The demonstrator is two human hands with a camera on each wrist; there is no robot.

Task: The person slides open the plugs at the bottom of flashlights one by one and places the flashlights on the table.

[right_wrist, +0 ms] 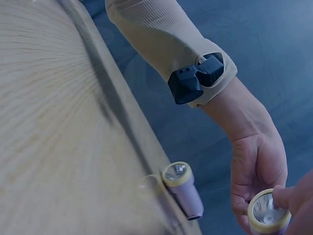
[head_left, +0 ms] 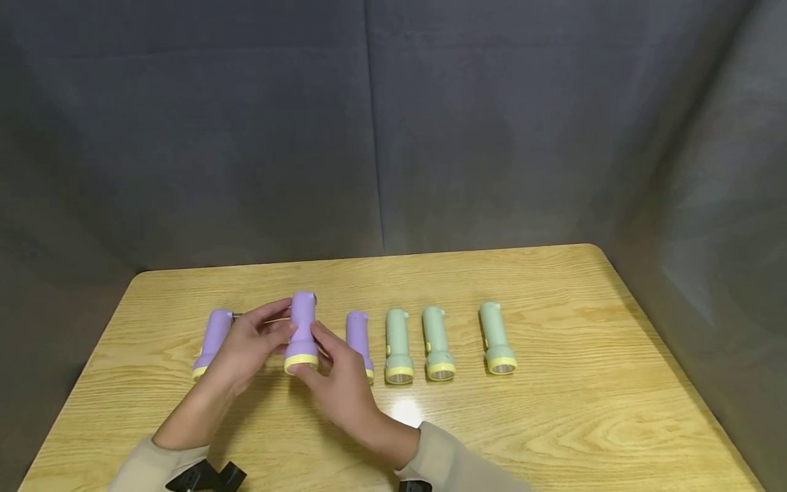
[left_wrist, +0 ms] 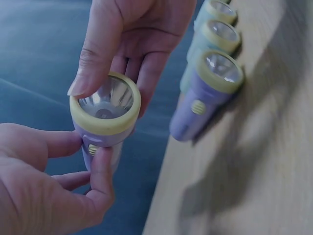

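Both hands hold one purple flashlight (head_left: 303,324) with a yellow rim, raised over the table, its lens end toward the person. My left hand (head_left: 252,342) pinches the body from the left; in the left wrist view its fingertips are beside the yellow switch (left_wrist: 93,149). From the right, my right hand (head_left: 344,383) grips the same flashlight, with the thumb on the yellow rim (left_wrist: 105,126). A second purple flashlight (head_left: 215,338) lies left of the left hand, partly covered by it. Another purple flashlight (head_left: 357,335) lies just behind the right hand.
On the wooden table (head_left: 584,424), three green flashlights lie in the row to the right: one green flashlight (head_left: 398,342), another green flashlight (head_left: 436,338), and a third green flashlight (head_left: 495,335) farther off. A dark curtain (head_left: 393,137) hangs behind the table.
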